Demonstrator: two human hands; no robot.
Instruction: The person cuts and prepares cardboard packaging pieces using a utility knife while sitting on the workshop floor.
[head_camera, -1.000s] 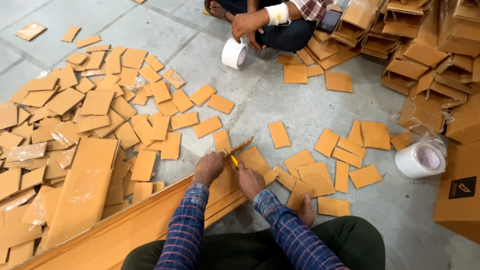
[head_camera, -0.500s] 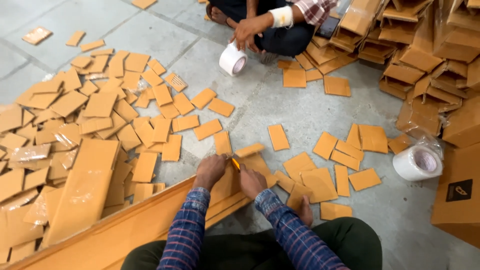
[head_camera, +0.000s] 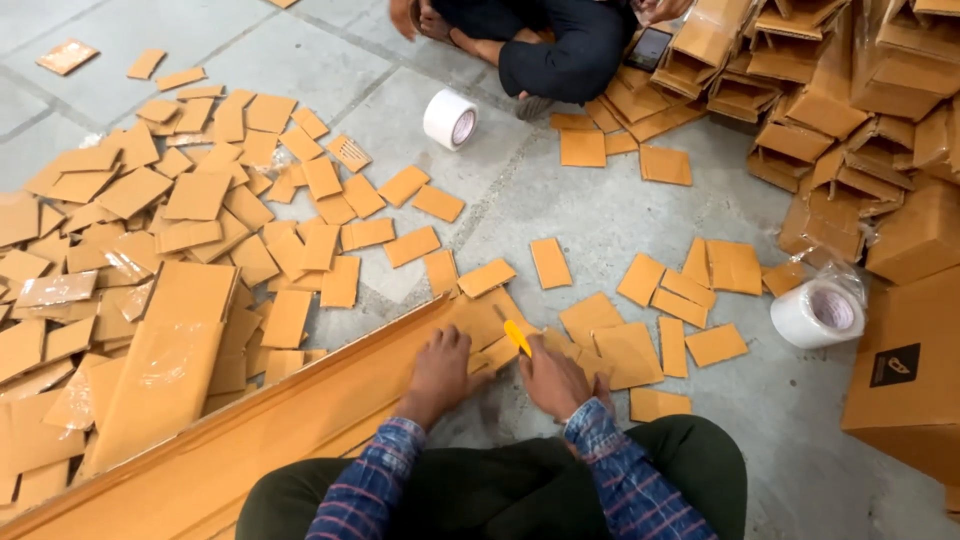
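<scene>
Yellow cutter (head_camera: 517, 337) gripped in right hand (head_camera: 556, 380); left hand (head_camera: 440, 365) flat on cardboard strip (head_camera: 300, 420).

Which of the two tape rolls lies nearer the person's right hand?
The tape roll at the right, beside the boxes. The other roll lies farther from the right hand, near the seated co-worker.

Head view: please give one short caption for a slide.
Right hand cuts a long cardboard strip with a yellow knife; left hand steadies it.

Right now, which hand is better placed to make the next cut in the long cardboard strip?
Right. The right hand already grips the yellow cutter at the long cardboard strip's end; the left hand is pressing it flat.
</scene>
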